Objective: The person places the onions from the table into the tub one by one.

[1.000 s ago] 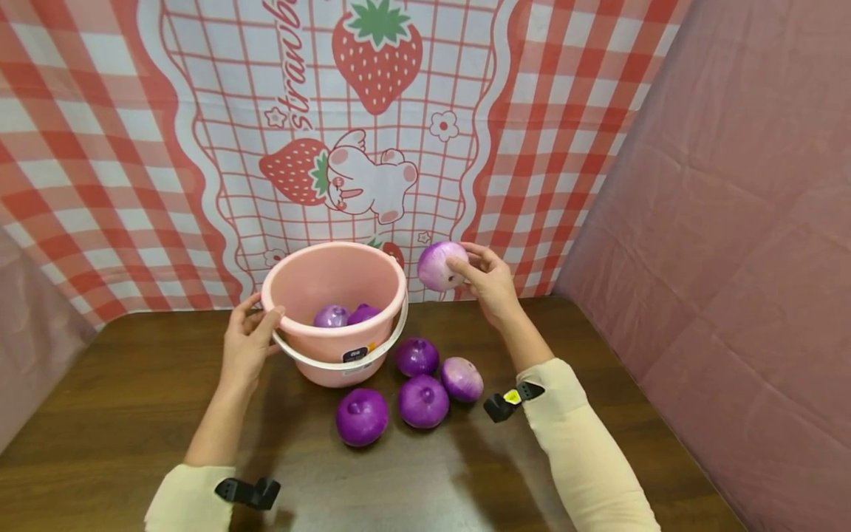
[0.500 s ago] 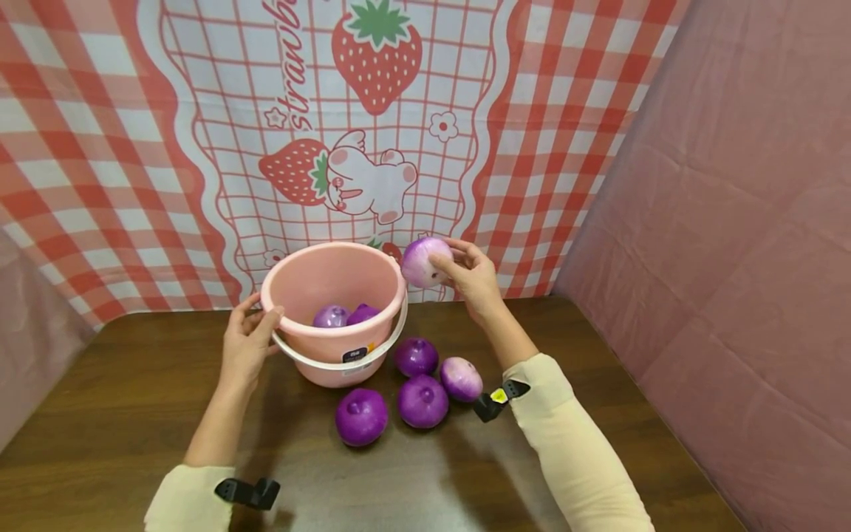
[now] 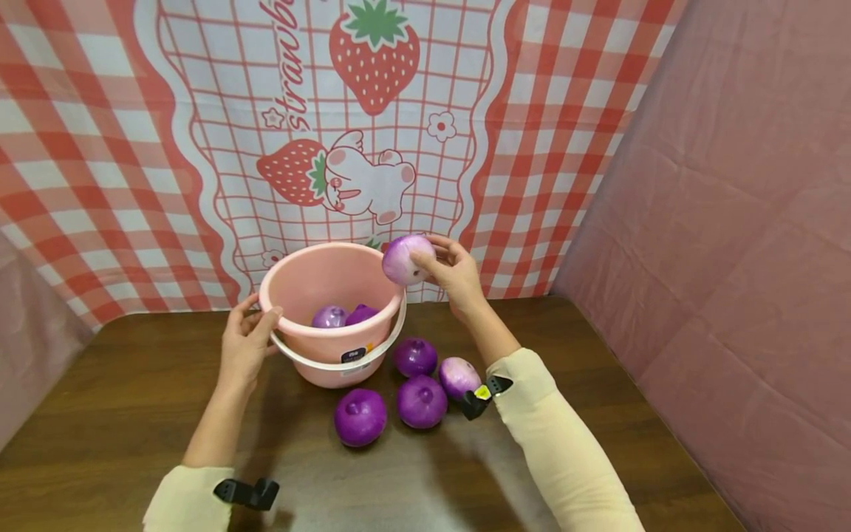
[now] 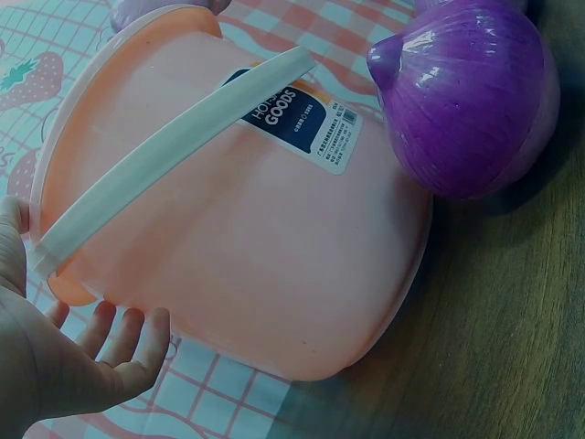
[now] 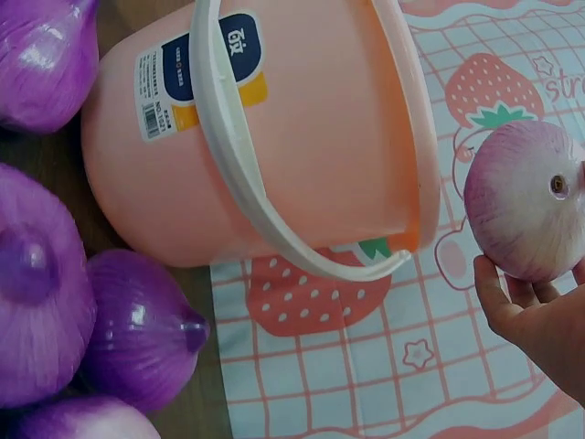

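Note:
A pink bucket [image 3: 335, 340] stands upright on the table with two purple onions [image 3: 330, 317] visible inside it. At its left side, my left hand [image 3: 246, 343] holds the rim, thumb over the edge and fingers outside. My right hand [image 3: 457, 277] grips a purple and white onion [image 3: 403, 260] between thumb and fingers, at the bucket's right rim and above it. In the right wrist view, the held onion [image 5: 526, 201] shows its pale root end. The bucket's white handle [image 4: 174, 155] hangs down across its front.
Several onions lie on the table in front and to the right of the bucket: a front one [image 3: 360, 417], a middle one [image 3: 422, 401], one near the bucket [image 3: 415, 357] and a paler one [image 3: 459, 377]. A strawberry-print cloth [image 3: 372, 170] hangs behind.
My right hand has moved left with the onion, from right of the bucket to over its right rim. The left hand and the bucket stay in place.

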A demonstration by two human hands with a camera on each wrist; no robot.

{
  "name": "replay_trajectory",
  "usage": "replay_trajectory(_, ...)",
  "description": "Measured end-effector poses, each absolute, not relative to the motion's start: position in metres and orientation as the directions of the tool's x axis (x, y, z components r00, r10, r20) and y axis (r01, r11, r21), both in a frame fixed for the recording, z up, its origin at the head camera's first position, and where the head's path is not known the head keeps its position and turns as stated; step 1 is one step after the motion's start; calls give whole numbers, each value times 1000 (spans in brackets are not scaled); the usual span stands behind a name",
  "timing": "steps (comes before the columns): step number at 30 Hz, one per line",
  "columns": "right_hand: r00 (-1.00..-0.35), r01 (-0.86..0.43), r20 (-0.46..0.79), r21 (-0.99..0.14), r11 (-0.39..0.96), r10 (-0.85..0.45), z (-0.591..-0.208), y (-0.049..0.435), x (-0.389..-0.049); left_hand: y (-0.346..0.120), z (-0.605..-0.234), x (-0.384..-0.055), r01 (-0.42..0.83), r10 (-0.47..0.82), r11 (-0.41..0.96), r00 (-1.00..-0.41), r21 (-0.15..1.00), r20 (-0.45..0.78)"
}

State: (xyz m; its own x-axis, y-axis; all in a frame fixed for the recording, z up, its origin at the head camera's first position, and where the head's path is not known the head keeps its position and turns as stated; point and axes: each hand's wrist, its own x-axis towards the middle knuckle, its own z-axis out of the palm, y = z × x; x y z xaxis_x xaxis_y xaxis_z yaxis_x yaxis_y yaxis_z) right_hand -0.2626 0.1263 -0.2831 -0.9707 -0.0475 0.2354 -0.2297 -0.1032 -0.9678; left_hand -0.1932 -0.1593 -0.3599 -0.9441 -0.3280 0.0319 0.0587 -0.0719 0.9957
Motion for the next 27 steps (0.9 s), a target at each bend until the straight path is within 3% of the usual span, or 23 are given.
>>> replay_trajectory(27, -965, -249, 247, -968, 10, -91, -278, 84, -271, -160, -361, -193, 71, -327, -75, -944, 995, 43)
